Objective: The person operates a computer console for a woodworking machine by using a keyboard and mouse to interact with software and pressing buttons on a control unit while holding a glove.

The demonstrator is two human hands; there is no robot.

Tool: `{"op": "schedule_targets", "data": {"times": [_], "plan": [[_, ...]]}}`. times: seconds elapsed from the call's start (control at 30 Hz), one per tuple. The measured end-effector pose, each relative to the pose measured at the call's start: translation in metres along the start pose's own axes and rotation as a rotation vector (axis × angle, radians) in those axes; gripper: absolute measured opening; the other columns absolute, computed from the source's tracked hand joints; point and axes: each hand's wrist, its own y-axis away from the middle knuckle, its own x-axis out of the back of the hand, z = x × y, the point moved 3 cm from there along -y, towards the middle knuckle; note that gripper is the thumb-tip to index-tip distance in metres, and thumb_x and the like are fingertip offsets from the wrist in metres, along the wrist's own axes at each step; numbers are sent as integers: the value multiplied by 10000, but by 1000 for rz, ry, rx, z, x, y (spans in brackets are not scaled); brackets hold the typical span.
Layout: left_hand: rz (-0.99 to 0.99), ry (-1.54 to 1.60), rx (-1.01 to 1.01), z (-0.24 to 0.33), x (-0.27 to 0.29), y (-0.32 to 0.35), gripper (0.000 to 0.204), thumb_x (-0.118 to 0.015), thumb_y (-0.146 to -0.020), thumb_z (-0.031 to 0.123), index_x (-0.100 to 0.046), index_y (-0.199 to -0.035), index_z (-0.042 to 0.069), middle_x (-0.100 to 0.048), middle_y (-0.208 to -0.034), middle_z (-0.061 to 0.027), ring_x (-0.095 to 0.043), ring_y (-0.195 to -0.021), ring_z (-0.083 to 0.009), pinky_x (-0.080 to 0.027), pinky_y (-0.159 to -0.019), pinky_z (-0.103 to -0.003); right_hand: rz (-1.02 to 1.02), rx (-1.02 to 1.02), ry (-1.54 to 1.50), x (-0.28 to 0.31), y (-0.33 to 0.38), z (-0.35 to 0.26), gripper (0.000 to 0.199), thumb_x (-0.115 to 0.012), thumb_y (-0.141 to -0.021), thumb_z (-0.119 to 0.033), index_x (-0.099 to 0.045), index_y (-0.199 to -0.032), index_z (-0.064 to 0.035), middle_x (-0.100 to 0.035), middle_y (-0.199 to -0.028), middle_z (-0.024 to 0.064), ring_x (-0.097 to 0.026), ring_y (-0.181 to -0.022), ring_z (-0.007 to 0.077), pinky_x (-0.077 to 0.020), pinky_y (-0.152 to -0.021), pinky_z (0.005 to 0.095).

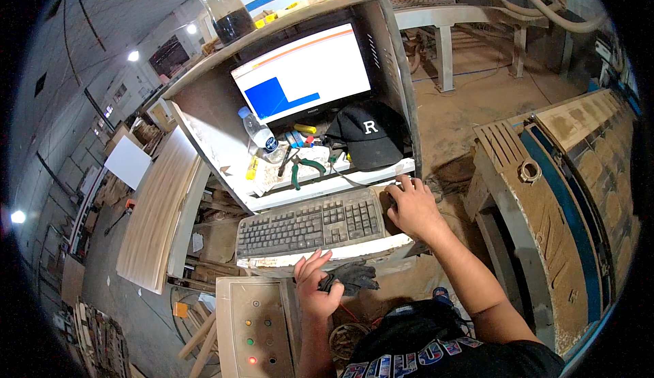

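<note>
My right hand [414, 208] lies curved over a dark computer mouse [390, 199] at the right end of the keyboard shelf; the palm hides most of the mouse. Just left of it sits a dusty black keyboard [310, 225]. In front of the shelf's near edge is my left hand [316, 289], its fingertips raised close to the keyboard's front. A dark grey work glove [354, 277] hangs between that hand's thumb and fingers. Behind the keyboard a lit monitor [306, 71] shows a white window with orange bars and a blue area.
The cabinet holds a black cap [368, 136], a water bottle [259, 135] and green-handled pliers [306, 168]. A jar [225, 10] stands on top. Below left is a control box [255, 323] with buttons. Stacked boards [160, 208] lie left; a dusty machine [545, 221] stands right.
</note>
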Motion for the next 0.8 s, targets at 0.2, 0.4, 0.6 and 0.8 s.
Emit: {"op": "schedule_targets", "data": {"times": [0.2, 0.4, 0.6, 0.8], "plan": [[-16, 31, 14, 1, 0, -1, 229, -713, -731, 24, -514, -839, 53, -756, -1355, -144, -630, -1407, -399, -333, -1245, -619, -6, -2, -12, -1, -1, 1, 499, -760, -912, -271, -690, -1376, -100, -575, -1494, 219, -563, -1332, 428, -480, -1125, 539], [-13, 23, -13, 2, 1, -1, 249, -714, -737, 23, -516, -884, 58, -747, -1368, -147, -634, -1402, -400, -350, -1230, -626, 24, 9, -40, 0, 0, 0, 482, -761, -902, -249, -703, -1353, -90, -588, -1474, 233, -576, -1309, 440, -491, -1121, 525], [30, 36, 6, 7, 0, -3, 236, -717, -763, 40, -488, -807, 71, -767, -1328, -123, -654, -1385, -376, -383, -1205, -594, 3, 29, -69, -3, 0, 3, 474, -744, -929, -277, -679, -1350, -70, -575, -1487, 227, -564, -1326, 445, -486, -1126, 529], [39, 52, 35, 6, 1, -3, 208, -718, -754, 54, -510, -754, 57, -772, -1323, -132, -650, -1387, -370, -382, -1209, -592, 6, 53, -78, -4, -1, 1, 478, -738, -937, -269, -669, -1364, -67, -577, -1473, 232, -563, -1321, 445, -481, -1142, 533]]}}
